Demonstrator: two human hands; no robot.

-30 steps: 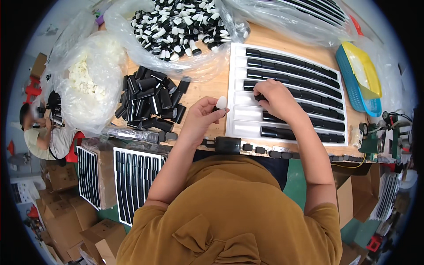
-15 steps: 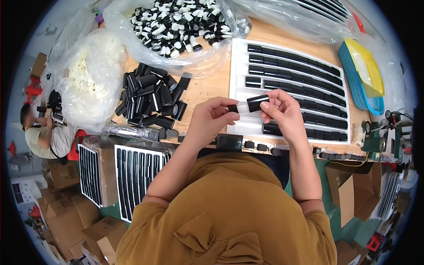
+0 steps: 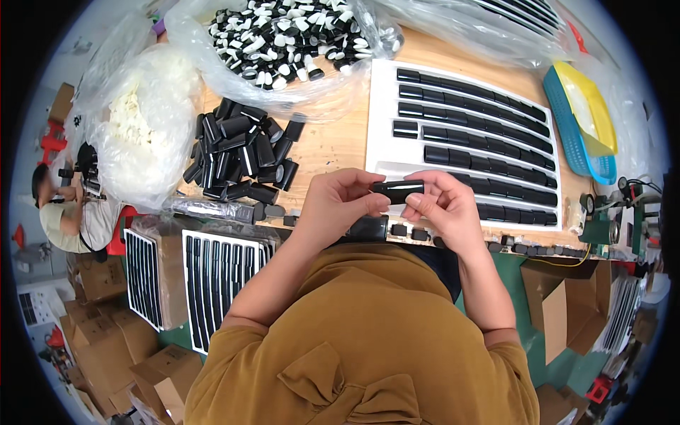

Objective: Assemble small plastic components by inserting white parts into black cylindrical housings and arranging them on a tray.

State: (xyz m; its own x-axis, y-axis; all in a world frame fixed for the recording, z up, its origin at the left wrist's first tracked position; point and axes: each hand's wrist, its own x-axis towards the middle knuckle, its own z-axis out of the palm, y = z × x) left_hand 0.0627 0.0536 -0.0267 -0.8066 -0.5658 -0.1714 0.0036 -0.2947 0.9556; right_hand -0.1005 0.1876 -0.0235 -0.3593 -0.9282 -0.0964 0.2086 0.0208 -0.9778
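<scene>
A glossy black tube (image 3: 399, 188) lies crosswise between my two hands, over the near left part of the white tray (image 3: 382, 78). My left hand (image 3: 343, 202) pinches its left end between thumb and fingers. At the other end, the thumb and fingers of my right hand (image 3: 445, 205) close on it. A small black-and-white plug is no longer visible at the left fingertips; they cover that end. Curved rows of black tubes (image 3: 489, 157) fill much of the tray, and one tube (image 3: 405, 129) sits apart at the left of a row.
A pile of loose black tubes (image 3: 244, 152) lies left of the tray. Behind it an open plastic bag (image 3: 340, 92) holds many black-and-white plugs. A bag of cream pieces (image 3: 138, 134) stands far left, blue and yellow baskets (image 3: 567, 113) at right. A person (image 3: 74, 216) sits at the far left.
My hands have come together and slightly nearer to me. The plug in my left hand and the tube in my right were apart; now the tube's left end meets the left fingertips.
</scene>
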